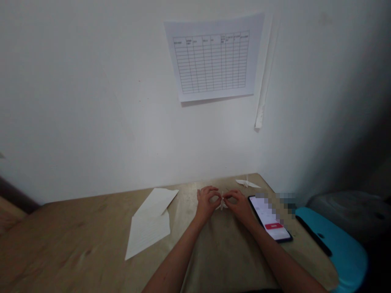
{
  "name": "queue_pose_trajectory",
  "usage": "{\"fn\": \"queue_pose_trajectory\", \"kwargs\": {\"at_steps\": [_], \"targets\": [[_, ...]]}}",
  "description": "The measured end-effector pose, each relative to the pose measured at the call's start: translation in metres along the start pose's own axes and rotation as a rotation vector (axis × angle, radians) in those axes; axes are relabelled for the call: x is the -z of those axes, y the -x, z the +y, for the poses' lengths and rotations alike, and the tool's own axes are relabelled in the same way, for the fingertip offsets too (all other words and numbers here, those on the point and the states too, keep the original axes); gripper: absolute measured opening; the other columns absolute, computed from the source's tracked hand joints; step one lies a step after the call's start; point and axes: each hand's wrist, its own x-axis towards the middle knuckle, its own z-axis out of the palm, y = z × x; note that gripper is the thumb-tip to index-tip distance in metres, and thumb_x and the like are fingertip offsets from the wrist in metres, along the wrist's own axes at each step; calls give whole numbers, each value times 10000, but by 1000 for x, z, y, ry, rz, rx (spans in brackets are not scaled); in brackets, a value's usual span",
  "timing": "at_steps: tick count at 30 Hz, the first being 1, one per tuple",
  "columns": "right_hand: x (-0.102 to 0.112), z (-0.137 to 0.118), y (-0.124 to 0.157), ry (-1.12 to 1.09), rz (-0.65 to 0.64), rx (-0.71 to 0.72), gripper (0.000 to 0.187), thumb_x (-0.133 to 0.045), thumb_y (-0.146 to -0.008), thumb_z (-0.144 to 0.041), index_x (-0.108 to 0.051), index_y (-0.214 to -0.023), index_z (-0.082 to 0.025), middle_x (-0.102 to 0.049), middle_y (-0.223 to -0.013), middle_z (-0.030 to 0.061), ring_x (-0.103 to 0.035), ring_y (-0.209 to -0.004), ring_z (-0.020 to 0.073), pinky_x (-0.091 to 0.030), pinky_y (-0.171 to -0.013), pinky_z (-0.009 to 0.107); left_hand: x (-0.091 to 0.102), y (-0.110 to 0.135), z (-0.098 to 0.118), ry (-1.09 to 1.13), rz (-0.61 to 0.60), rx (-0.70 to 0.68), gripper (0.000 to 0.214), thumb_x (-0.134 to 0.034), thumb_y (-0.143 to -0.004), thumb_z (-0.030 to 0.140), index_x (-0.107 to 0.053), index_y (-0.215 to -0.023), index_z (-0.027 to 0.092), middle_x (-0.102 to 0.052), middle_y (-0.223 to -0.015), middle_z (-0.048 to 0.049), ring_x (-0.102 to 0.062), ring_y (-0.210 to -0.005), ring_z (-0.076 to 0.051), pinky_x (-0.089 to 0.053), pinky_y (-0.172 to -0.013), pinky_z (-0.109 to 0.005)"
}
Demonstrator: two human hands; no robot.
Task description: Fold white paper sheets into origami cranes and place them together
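Between my two hands, just above the table [100, 236], is a small white folded paper crane [222, 204], partly hidden by my fingers. My left hand [208, 200] pinches it from the left with thumb and forefinger. From the right, my right hand [236, 203] pinches it the same way, and the fingertips of both hands nearly meet. Another folded paper crane [247, 183], its wings spread, rests on the table behind my right hand.
Torn sheets of lined paper [149, 234] lie left of my hands. A phone [270, 221] with a lit screen lies by my right forearm. A turquoise object [336, 244] stands beyond the right edge. A printed table sheet [214, 61] hangs on the wall behind.
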Motion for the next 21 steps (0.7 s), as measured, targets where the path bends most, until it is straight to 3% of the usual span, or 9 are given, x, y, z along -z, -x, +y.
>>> {"fn": "queue_pose_trajectory", "kwargs": {"at_steps": [10, 21], "targets": [[3, 3, -1, -22, 19, -16, 110, -687, -752, -280, -782, -797, -245, -723, -899, 51, -654, -937, 241, -499, -936, 415, 4, -6, -11, 74, -40, -118, 116, -794, -792, 217, -790, -882, 291, -734, -1183, -36, -604, -1202, -241, -390, -1113, -466], [2, 1, 1, -92, 3, -125, 140, -740, -722, -359, -793, -768, -239, -735, -983, 73, -672, -995, 246, -502, -970, 418, 7, -7, -15, 97, -55, -125, 154, -842, -733, 180, -801, -820, 300, -741, -1177, -23, -604, -1209, -251, -412, -1106, -464]]}}
